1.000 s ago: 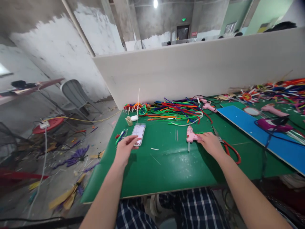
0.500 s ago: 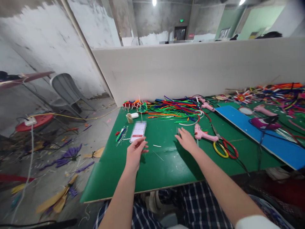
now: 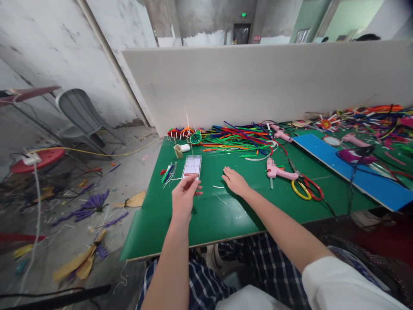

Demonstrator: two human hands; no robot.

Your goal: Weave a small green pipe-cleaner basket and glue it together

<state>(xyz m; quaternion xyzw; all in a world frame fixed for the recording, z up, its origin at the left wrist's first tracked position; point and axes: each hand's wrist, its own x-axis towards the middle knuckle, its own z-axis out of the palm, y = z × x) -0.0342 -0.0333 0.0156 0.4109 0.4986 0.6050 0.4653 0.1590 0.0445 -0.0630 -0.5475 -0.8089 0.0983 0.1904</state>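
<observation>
Left hand (image 3: pixel 184 197) at phone (image 3: pixel 192 165), fingers drawn together, grip cannot be told; right hand (image 3: pixel 237 183) over worktop (image 3: pixel 222 228), fingers extended, apparently unladen. Glue gun (image 3: pixel 280 171) lies unheld beside scissors (image 3: pixel 306 187); coloured strips (image 3: pixel 237 137) behind, loose, apparently unassembled.

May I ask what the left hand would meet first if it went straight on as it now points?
Probably the phone: the left hand points toward it and overlaps its near end in this view, though whether they already touch is unclear.

Digits on phone (image 3: pixel 192 168) too blurred; green sign (image 3: pixel 244 14), red sign (image 3: pixel 257 38) illegible.
</observation>
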